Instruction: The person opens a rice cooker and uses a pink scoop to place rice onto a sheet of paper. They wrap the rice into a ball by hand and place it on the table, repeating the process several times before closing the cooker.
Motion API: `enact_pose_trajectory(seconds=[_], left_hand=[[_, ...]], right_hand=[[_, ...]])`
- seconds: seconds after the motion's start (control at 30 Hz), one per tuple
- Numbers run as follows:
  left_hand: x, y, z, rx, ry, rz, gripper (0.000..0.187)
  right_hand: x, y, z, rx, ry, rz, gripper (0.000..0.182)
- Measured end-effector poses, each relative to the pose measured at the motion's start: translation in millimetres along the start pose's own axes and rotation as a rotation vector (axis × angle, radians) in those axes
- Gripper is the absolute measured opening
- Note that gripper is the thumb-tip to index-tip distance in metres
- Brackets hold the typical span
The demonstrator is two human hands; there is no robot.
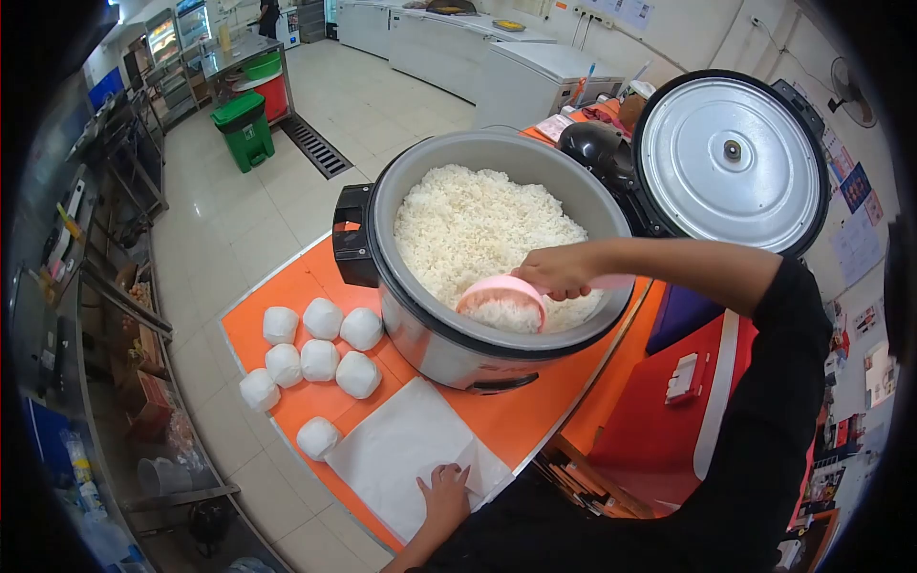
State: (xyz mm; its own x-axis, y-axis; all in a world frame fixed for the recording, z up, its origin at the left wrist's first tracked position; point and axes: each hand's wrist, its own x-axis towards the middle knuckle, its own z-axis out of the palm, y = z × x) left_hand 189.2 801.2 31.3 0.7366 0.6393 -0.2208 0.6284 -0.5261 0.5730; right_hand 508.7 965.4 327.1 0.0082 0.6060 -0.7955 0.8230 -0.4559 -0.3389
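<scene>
My right hand (556, 271) is closed around the handle of a pink scoop (497, 286), which is dipped into the cooked rice (478, 224) and has rice in its bowl. The rice fills much of a large rice cooker (430, 336), whose round lid (734, 153) stands open at the right. My left hand (446, 494) rests with fingers apart on white wrapping paper (396, 449) on the orange tabletop. Several white paper-wrapped balls (318, 359) sit beside the cooker, one of them (318, 438) close to the paper's left corner.
A red cooler box (650, 420) stands right of the orange table (521, 425). Metal shelving (158, 420) runs along the left. On the tiled floor are a green bin (244, 132) and a drain grate (310, 145). White chest freezers (439, 57) line the back wall.
</scene>
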Motion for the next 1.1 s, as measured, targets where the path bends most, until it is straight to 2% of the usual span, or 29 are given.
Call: enact_pose_trajectory(seconds=[0.03,0.1,0.13,0.2,0.33,0.4,0.47,0.5,0.53,0.57,0.6,0.73,0.87,1.0,1.1], left_hand=[[0,-3,8,0.005,0.003,-0.004,0.049],[2,-6,20,-0.003,0.073,0.010,0.048],[3,-3,18,0.000,0.079,0.003,0.048],[2,16,-9,0.020,-0.020,-0.048,0.051],[8,-1,30,0.058,-0.040,-0.046,0.053],[9,0,30,0.076,-0.048,-0.035,0.055],[6,7,26,0.110,-0.014,-0.035,0.055],[4,11,23,0.141,0.015,-0.034,0.054],[3,14,22,0.145,0.020,-0.036,0.054],[1,16,21,0.135,0.032,-0.036,0.054],[0,19,19,0.124,0.045,-0.037,0.055],[-5,31,20,0.116,0.124,-0.068,0.055],[-2,34,39,0.115,0.183,-0.114,0.053],[-3,33,57,0.253,0.285,-0.113,0.051],[-3,38,60,0.192,0.263,-0.167,0.050]], right_hand=[[-1,3,-7,-0.014,-0.088,-0.072,0.029],[-1,6,-24,0.070,-0.241,-0.081,0.027],[-3,7,-34,0.064,-0.241,-0.088,0.027],[-15,7,-44,0.147,-0.315,0.039,0.030],[-28,12,-48,0.186,-0.193,0.066,0.031],[-16,19,-44,0.231,0.110,-0.059,0.029],[10,17,-21,0.214,0.398,-0.010,0.034],[41,24,-15,0.142,0.440,0.018,0.036],[55,26,-7,0.013,0.348,-0.020,0.032],[62,20,7,-0.081,0.359,-0.087,0.034],[61,16,16,0.027,0.366,-0.129,0.039],[16,-3,23,0.085,0.272,-0.107,0.047],[-23,-5,17,0.030,0.197,-0.122,0.045],[-9,4,12,0.017,0.158,-0.188,0.045],[-3,32,-5,0.079,0.012,-0.238,0.038]])
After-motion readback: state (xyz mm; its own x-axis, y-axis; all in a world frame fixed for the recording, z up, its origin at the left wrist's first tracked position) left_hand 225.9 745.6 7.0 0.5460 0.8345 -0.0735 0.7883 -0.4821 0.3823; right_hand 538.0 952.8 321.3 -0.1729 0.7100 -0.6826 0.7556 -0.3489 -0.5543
